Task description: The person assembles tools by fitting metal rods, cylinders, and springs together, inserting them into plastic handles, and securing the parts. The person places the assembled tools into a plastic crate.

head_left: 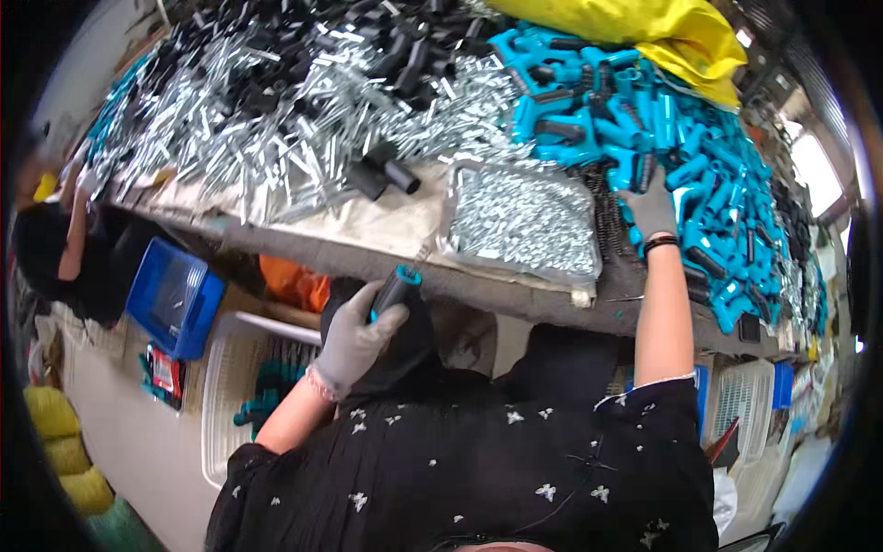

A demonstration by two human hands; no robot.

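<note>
In my gloved left hand (354, 340) is a black cylindrical handle piece with a teal end (397, 291), held in front of the bench edge. My gloved right hand (651, 210) reaches over the bench into a heap of teal plastic housings with black grips (635, 120). Its thumb and fingers close around one teal housing (623, 175) at the near side of the heap; the fingertips are partly hidden. Left of that hand lies a clear tray (448, 225) full of small silvery metal pieces.
Silvery metal rods (239, 138) and black tubes (405, 60) are heaped across the bench. Two black tubes (368, 179) lie apart near its edge. A yellow bag (685, 41) covers the back. Below left stand a blue crate (175, 299) and a white basket (213, 414). Another person (69, 230) works far left.
</note>
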